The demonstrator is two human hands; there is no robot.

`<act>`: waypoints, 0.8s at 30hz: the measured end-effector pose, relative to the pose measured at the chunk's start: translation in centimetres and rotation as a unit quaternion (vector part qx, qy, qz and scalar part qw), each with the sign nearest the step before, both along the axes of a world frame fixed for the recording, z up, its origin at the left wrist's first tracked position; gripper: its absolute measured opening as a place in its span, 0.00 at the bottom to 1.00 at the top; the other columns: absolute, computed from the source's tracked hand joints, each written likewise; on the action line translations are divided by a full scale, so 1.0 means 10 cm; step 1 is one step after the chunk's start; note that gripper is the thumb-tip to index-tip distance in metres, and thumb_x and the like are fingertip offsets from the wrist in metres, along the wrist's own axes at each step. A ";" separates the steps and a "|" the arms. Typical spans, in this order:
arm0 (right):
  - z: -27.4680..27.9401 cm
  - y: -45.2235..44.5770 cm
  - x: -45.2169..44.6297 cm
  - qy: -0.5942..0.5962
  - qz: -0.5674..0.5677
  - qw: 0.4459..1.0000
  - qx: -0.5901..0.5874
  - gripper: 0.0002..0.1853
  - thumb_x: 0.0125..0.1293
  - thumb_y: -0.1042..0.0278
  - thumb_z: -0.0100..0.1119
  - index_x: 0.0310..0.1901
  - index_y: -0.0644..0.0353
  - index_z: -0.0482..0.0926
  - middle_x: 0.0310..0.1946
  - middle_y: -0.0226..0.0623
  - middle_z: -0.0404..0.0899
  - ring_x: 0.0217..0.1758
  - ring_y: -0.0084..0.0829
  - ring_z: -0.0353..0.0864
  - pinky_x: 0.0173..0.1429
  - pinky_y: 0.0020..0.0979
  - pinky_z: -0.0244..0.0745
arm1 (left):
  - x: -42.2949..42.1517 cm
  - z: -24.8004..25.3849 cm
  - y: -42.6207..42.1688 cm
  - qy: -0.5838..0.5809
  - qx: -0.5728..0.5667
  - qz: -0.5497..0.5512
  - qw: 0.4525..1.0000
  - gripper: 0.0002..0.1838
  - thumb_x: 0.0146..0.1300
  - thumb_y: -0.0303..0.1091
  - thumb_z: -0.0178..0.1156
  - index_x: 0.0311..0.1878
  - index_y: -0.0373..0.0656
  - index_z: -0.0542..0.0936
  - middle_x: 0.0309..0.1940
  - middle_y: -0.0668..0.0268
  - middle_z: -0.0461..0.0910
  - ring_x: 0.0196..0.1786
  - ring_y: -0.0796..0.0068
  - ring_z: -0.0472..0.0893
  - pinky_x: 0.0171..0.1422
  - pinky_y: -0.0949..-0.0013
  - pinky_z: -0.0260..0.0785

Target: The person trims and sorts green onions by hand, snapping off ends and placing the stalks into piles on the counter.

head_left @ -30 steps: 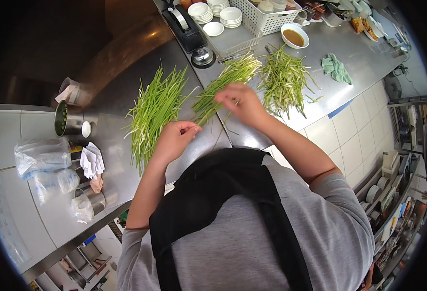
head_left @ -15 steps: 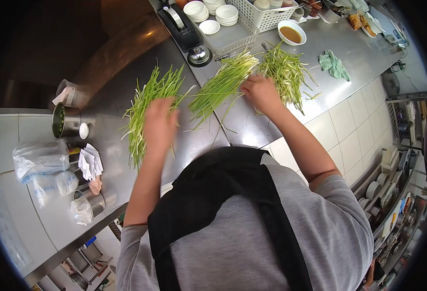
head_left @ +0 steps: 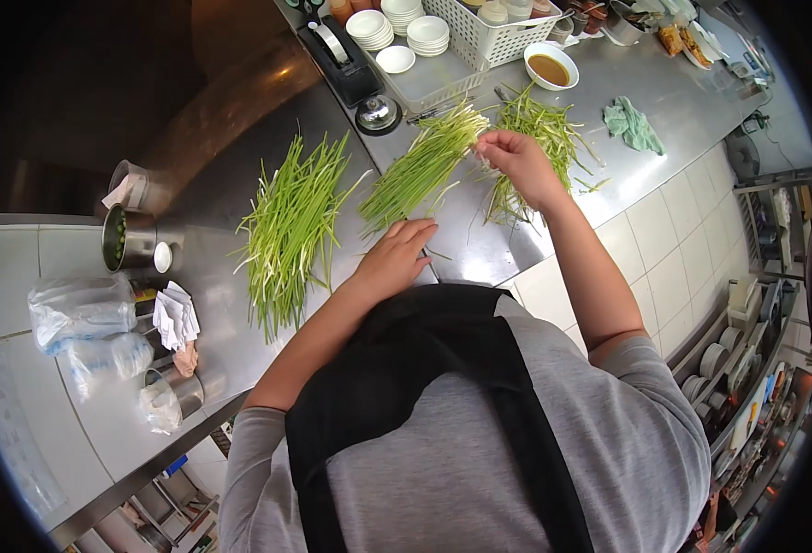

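A bundle of green garlic chives (head_left: 420,170) lies across the seam of the steel counter, its pale ends toward my right hand. The fingertips of my right hand (head_left: 519,164) are pinched together at those pale ends, with thin whitish bits just below them. My left hand (head_left: 398,258) rests by the green ends, fingers stretched and lying low, close to the counter's near edge. Left of it spreads a looser pile of chives (head_left: 293,230). A messier heap of chive pieces (head_left: 539,138) sits beyond my right hand and is partly covered by it.
At the back are a call bell (head_left: 378,113), a tape dispenser (head_left: 346,64), stacked white dishes (head_left: 427,35), a white basket (head_left: 503,41) and a bowl of brown sauce (head_left: 551,67). A green cloth (head_left: 634,126) lies right; a metal pot (head_left: 127,238) stands left.
My left hand has left the loose chive pile and moved right to the bundle's green ends. My right hand has shifted slightly right and up, still at the pale ends.
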State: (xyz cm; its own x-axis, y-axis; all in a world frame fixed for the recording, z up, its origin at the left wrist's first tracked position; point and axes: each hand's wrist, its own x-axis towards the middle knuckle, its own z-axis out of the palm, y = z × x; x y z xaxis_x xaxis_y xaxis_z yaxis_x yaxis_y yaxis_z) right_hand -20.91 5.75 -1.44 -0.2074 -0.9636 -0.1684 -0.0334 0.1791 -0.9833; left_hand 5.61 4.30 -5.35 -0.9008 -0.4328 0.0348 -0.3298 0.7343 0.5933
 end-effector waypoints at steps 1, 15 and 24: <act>0.03 0.01 0.00 0.000 0.001 1.000 -0.001 0.06 0.66 0.70 0.56 0.40 0.62 0.79 0.30 0.24 0.78 0.31 0.14 0.71 0.36 0.19 0.66 | 0.00 0.02 -0.01 0.000 -0.001 0.001 1.000 0.27 0.56 0.30 0.62 0.60 0.38 0.69 0.61 0.59 0.68 0.61 0.57 0.67 0.66 0.62 0.61; 0.06 0.17 0.77 -0.106 0.071 0.992 -0.006 0.07 0.66 0.71 0.57 0.40 0.65 0.80 0.32 0.27 0.80 0.36 0.16 0.74 0.44 0.21 0.69 | -0.32 0.63 -0.19 0.261 0.406 0.294 0.825 0.14 0.66 0.33 0.59 0.52 0.36 0.79 0.38 0.70 0.81 0.38 0.87 0.75 0.45 0.80 0.67; 0.01 0.17 0.85 -0.167 0.020 0.986 -0.005 0.06 0.66 0.67 0.58 0.40 0.59 0.79 0.31 0.22 0.78 0.31 0.12 0.69 0.35 0.18 0.62 | -0.31 0.45 -0.20 0.291 0.335 0.327 0.834 0.09 0.64 0.30 0.61 0.43 0.34 0.81 0.33 0.68 0.81 0.32 0.86 0.75 0.37 0.82 0.68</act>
